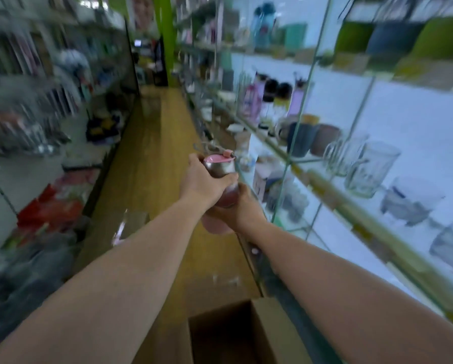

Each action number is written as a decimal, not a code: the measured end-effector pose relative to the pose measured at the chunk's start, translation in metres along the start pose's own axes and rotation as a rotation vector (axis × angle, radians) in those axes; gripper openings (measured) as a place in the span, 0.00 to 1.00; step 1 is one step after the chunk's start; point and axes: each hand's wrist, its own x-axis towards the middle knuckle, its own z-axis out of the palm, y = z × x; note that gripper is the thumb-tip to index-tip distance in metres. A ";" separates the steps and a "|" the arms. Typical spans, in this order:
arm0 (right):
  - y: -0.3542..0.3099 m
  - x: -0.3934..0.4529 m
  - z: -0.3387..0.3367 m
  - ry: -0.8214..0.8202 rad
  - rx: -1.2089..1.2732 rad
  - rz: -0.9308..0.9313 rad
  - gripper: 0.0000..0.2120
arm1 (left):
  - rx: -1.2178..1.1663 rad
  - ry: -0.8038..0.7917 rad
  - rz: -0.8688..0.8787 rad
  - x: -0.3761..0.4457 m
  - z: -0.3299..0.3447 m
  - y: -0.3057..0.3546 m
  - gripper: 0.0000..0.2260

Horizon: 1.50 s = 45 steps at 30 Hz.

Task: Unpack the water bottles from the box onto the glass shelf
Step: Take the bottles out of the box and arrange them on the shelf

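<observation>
- The water bottle [221, 179], with a pink lid and a shiny steel band over a rosy body, is hanging in the air above the aisle, beside the glass shelf [333, 190].
- The left hand [200, 183] is wrapping its fingers around the bottle's upper part.
- The right hand [242, 208] is gripping its lower part.
- The brown cardboard box [280, 334] is standing open below.

pink-lidded water bottle [221, 177], steel upper body, pinkish lower part, held up mid-aisle, tilted, lid far. open brown box [235, 334] near, bottom centre, inside dark. glass shelf [333, 190] runs right, already carrying glasses, cups.
</observation>
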 end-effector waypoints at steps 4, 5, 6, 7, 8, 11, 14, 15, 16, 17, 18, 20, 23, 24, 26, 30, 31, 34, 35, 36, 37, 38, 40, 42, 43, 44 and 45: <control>-0.071 -0.031 -0.051 0.150 -0.019 -0.046 0.42 | -0.004 0.003 0.198 -0.004 -0.045 0.076 0.34; -0.084 -0.041 -0.064 0.185 -0.019 -0.053 0.42 | -0.011 -0.007 0.239 -0.007 -0.053 0.092 0.34; -0.095 -0.051 -0.076 0.215 -0.023 -0.065 0.42 | -0.010 -0.015 0.276 -0.011 -0.060 0.107 0.33; -0.105 -0.061 -0.086 0.235 -0.027 -0.070 0.42 | -0.011 -0.023 0.304 -0.016 -0.065 0.121 0.33; -0.114 -0.073 -0.097 0.253 -0.039 -0.071 0.41 | -0.013 -0.028 0.326 -0.020 -0.069 0.135 0.32; -0.130 -0.098 -0.126 0.255 -0.024 -0.034 0.36 | -0.003 -0.047 0.373 -0.035 -0.074 0.170 0.35; -0.139 -0.117 -0.157 0.367 -0.026 -0.003 0.35 | -0.021 -0.073 0.430 -0.052 -0.070 0.207 0.35; -0.139 -0.125 -0.169 0.416 -0.047 0.008 0.35 | -0.041 -0.083 0.453 -0.058 -0.066 0.219 0.34; -0.140 -0.133 -0.182 0.459 -0.067 0.000 0.34 | -0.058 -0.094 0.480 -0.064 -0.062 0.233 0.34; -0.139 -0.140 -0.196 0.499 -0.084 0.001 0.33 | -0.075 -0.107 0.505 -0.071 -0.057 0.246 0.34; -0.139 -0.150 -0.210 0.541 -0.096 -0.001 0.31 | -0.087 -0.119 0.530 -0.079 -0.053 0.260 0.34; -0.134 -0.167 -0.239 0.624 -0.112 0.030 0.24 | -0.104 -0.146 0.576 -0.097 -0.042 0.286 0.34; -0.124 -0.191 -0.278 0.745 -0.226 0.074 0.22 | -0.150 -0.206 0.646 -0.122 -0.022 0.322 0.34; -0.122 -0.199 -0.290 0.780 -0.275 0.095 0.23 | -0.167 -0.229 0.667 -0.130 -0.015 0.333 0.34; -0.116 -0.217 -0.312 0.851 -0.330 0.134 0.25 | -0.202 -0.282 0.696 -0.146 0.000 0.354 0.34; -0.102 -0.252 -0.351 0.966 -0.341 0.225 0.21 | -0.271 -0.394 0.761 -0.182 0.029 0.389 0.33; -0.098 -0.261 -0.359 0.990 -0.335 0.247 0.21 | -0.289 -0.422 0.776 -0.191 0.036 0.397 0.33; -0.087 -0.284 -0.377 1.054 -0.261 0.263 0.22 | -0.304 -0.487 0.830 -0.217 0.053 0.416 0.32; -0.084 -0.289 -0.382 1.069 -0.220 0.276 0.24 | -0.302 -0.506 0.842 -0.224 0.058 0.421 0.32; -0.081 -0.295 -0.386 1.079 -0.194 0.294 0.26 | -0.299 -0.522 0.850 -0.231 0.063 0.426 0.32; -0.079 -0.301 -0.390 1.084 -0.194 0.317 0.28 | -0.298 -0.538 0.857 -0.237 0.068 0.429 0.31; -0.076 -0.306 -0.394 1.092 -0.212 0.334 0.30 | -0.299 -0.556 0.863 -0.242 0.073 0.432 0.31; -0.070 -0.317 -0.400 1.117 -0.239 0.350 0.33 | -0.308 -0.592 0.866 -0.251 0.084 0.435 0.31; -0.061 -0.323 -0.402 1.129 -0.218 0.357 0.32 | -0.297 -0.610 0.866 -0.258 0.094 0.436 0.31; -0.056 -0.324 -0.401 1.128 -0.193 0.359 0.32 | -0.283 -0.616 0.865 -0.260 0.099 0.435 0.31; -0.051 -0.325 -0.400 1.124 -0.161 0.362 0.31 | -0.267 -0.622 0.866 -0.261 0.105 0.435 0.31; -0.045 -0.324 -0.399 1.121 -0.135 0.363 0.32 | -0.254 -0.633 0.866 -0.262 0.110 0.433 0.31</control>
